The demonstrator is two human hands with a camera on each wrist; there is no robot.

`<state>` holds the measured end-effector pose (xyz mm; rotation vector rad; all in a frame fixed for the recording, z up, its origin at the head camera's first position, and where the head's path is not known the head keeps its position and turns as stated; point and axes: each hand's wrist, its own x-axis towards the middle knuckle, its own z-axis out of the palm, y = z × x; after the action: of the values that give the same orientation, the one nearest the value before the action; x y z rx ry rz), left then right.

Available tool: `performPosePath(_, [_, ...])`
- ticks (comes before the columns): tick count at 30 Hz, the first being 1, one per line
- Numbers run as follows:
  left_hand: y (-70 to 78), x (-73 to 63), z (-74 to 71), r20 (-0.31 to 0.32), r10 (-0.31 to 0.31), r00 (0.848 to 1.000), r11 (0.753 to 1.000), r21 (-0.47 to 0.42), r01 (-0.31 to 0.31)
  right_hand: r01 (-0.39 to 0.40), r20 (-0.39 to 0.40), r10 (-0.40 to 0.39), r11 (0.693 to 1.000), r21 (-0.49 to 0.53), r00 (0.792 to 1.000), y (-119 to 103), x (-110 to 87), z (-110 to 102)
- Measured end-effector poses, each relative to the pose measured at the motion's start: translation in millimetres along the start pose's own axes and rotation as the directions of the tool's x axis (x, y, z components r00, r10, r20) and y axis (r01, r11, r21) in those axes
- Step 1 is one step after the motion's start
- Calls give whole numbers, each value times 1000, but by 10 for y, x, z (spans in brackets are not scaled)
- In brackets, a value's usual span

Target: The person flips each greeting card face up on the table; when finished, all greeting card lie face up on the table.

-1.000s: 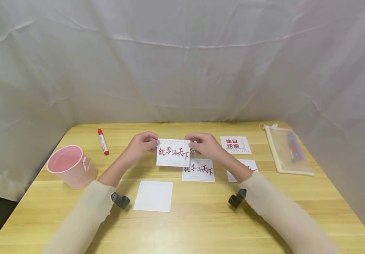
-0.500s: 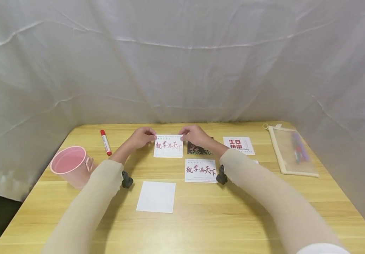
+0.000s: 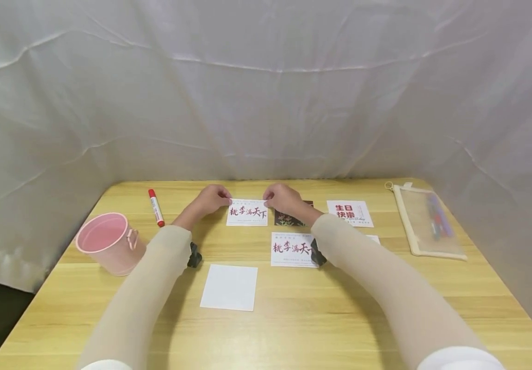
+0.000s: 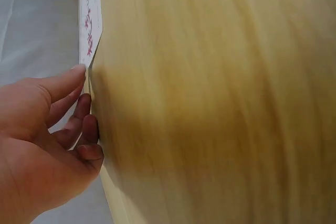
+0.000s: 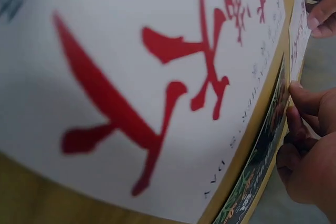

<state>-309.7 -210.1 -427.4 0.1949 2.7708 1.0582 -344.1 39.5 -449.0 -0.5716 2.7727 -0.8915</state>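
In the head view a white card with red Chinese characters [image 3: 247, 213] lies near the back of the table. My left hand [image 3: 212, 199] pinches its upper left corner between thumb and finger. The upper right corner is pinched by my right hand [image 3: 284, 197]. The left wrist view shows the left thumb [image 4: 71, 77] on the card's corner, with the other fingers curled beneath. A dark flowered card [image 3: 289, 218] lies partly under the right hand. A matching red-lettered card [image 3: 291, 252] sits nearer, its right edge overlapped by the wrist camera.
A blank white square card [image 3: 228, 288] lies in front. At left stand a pink bucket [image 3: 113, 257] and a red-capped marker [image 3: 156, 207]. On the right are a birthday card [image 3: 355, 210], another card partly behind the sleeve [image 3: 373, 239] and a mesh zip pouch [image 3: 427, 223] of pens.
Both hands have carried the red-lettered card away from me and lowered it toward the back of the table. The dark flowered card has come more into view.
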Motion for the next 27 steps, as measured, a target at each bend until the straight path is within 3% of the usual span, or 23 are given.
performPosePath(5, [-1, 8, 1, 7, -16, 1000, 1000, -12, 16, -8, -9, 8, 1000, -6, 1000, 14, -11, 0])
performPosePath(9, [38, -26, -37, 3, -9, 1000, 998, -62, 9, 6, -10, -5, 994, 112, 1000, -16, -117, -65])
performPosePath(13, [111, -163, -65, -4, 45, 999, 990, -135, -45, 61, -3, -62, 970, 236, 998, -151, -383, -152])
performPosePath(15, [160, -299, -64, 4, 71, 997, 985, -156, -70, 81, 14, -88, 960, 268, 996, -248, -579, -173])
performPosePath(20, [232, -779, 13, 51, 92, 995, 979, -185, -81, 105, 87, -129, 965, 238, 988, -490, -1180, -66])
performPosePath(24, [179, -1178, 95, 102, 107, 989, 982, -165, -89, 95, 176, -125, 981, 168, 976, -618, -1609, 131])
performPosePath(27, [108, -1451, 120, 139, 118, 983, 987, -121, -101, 94, 185, -115, 989, 117, 976, -651, -1793, 264])
